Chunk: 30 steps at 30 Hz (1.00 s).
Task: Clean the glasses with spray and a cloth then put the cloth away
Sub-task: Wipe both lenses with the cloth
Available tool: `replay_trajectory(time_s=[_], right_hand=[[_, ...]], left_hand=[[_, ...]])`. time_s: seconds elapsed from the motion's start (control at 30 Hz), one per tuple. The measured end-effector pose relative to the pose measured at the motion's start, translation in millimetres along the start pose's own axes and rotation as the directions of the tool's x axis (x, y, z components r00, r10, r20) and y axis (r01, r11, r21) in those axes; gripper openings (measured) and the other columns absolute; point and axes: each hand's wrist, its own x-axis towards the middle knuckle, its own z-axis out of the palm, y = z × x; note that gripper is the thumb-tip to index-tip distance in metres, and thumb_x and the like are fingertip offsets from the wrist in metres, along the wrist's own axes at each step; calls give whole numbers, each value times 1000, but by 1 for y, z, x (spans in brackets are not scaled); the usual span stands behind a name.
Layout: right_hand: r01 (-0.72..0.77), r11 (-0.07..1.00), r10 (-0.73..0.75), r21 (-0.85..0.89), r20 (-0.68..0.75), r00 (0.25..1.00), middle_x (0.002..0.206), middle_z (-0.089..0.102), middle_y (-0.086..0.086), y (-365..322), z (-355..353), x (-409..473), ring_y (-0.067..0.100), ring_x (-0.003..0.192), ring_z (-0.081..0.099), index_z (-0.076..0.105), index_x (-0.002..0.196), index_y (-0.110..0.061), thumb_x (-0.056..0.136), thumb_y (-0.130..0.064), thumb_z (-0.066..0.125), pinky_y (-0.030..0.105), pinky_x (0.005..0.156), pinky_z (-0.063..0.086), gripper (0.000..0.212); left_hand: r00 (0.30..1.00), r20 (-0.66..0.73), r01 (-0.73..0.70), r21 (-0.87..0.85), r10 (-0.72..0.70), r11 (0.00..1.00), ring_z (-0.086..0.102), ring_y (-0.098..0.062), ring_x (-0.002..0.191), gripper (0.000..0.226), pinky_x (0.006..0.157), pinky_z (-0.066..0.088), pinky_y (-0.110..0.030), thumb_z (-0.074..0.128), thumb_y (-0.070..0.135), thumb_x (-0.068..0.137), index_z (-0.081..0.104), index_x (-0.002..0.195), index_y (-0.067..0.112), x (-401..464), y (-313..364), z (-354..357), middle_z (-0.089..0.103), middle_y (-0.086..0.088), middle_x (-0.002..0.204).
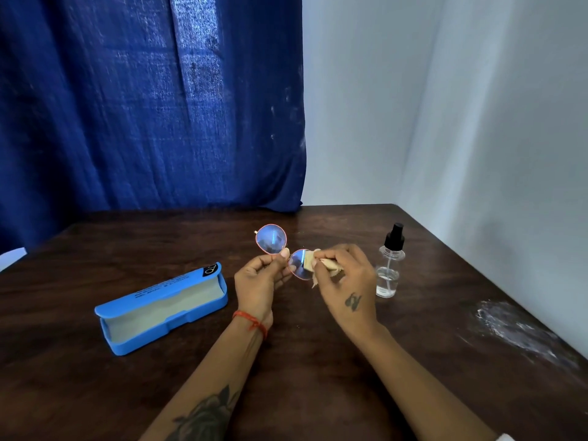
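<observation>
head view: one glasses (271, 239) pinched by left hand (258, 283), right hand (345, 278) gripping one cloth (327, 265) (one spray bottle (389, 265) beside).

- A plain room in a home, it seems: a dark wooden table (318, 361) stands in a corner.
- Blue curtain (143, 106) at eleven o'clock, bare pale wall (461, 106) at one o'clock.

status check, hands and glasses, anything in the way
Left hand pinches glasses at the bridge. Right hand rubs cloth on one lens. Nothing in the way; spray bottle stands apart.
</observation>
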Motion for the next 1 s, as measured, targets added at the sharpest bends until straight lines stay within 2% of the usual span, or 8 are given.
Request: replay_trajectory(time_s=[0.13, 0.27, 0.37, 0.47, 0.6, 0.77, 0.9, 1.0], right_hand=[[222, 974, -210, -50, 169, 963, 87, 64, 9, -3, 6, -10, 21, 79, 61, 70, 83, -6, 67, 11, 69, 21, 75, 46, 23], [356, 933, -319, -52, 334, 887, 86, 68, 5, -1, 7, -12, 24, 74, 60, 71, 82, -8, 65, 10, 69, 22, 72, 45, 25], [285, 957, -252, -60, 320, 913, 78, 69, 1, 1, 2, -8, 22, 71, 62, 71, 70, -12, 59, 6, 74, 24, 69, 47, 21], [146, 988, -131, -59, 205, 970, 72, 69, 0, 4, -5, -1, 18, 70, 65, 70, 63, -12, 56, 6, 70, 26, 68, 50, 19], [-43, 992, 48, 121, -41, 998, 87, 70, -3, 1, -13, 13, 10, 82, 65, 71, 89, -12, 68, 7, 71, 27, 72, 54, 28], [116, 993, -115, 29, -36, 993, 97, 68, 10, -8, -6, 30, 12, 91, 60, 70, 100, -4, 70, 9, 72, 10, 84, 43, 32], [298, 950, -286, -96, 119, 951, 96, 68, 13, -14, 9, 32, 27, 90, 60, 71, 97, -2, 69, 14, 61, 23, 84, 43, 34], [390, 916, -365, -97, 205, 908, 94, 69, 12, -13, 13, 24, 29, 89, 59, 71, 96, -2, 69, 8, 52, 24, 85, 43, 34]], left_hand=[[1000, -11, 15, 41, -15, 999, 63, -9, 61, 9, 60, 55, -19, 70, 14, 77, 66, 69, 12, -1, -2, 2, 69, 1, 62], [1000, -24, 8, 129, -5, 992, 60, -14, 70, 10, 71, 50, -30, 71, 19, 76, 69, 68, 14, -1, -2, -1, 67, -4, 69], [1000, -12, -8, 157, 10, 988, 62, -12, 67, 9, 68, 53, -25, 71, 18, 76, 70, 74, 9, 0, -3, 2, 68, -3, 68], [998, -29, -52, 187, 58, 981, 65, -9, 65, 15, 66, 55, -22, 72, 16, 75, 71, 81, 3, 0, -4, 3, 71, -2, 69], [989, 6, -142, 299, 147, 944, 68, -16, 72, 3, 77, 54, -32, 74, 21, 73, 73, 73, 18, -1, -1, 1, 73, -5, 75], [966, 89, -256, 456, 242, 852, 67, -15, 76, 7, 77, 55, -35, 72, 31, 73, 71, 70, 24, -7, 0, 1, 72, 1, 72], [958, 188, -283, 486, 217, 827, 64, -17, 75, 9, 76, 52, -39, 67, 21, 79, 71, 71, 24, -9, 0, 3, 71, -2, 74], [959, 210, -268, 463, 189, 845, 57, -17, 70, 18, 72, 49, -41, 63, 10, 81, 69, 66, 18, -8, -1, 2, 66, -6, 69]])
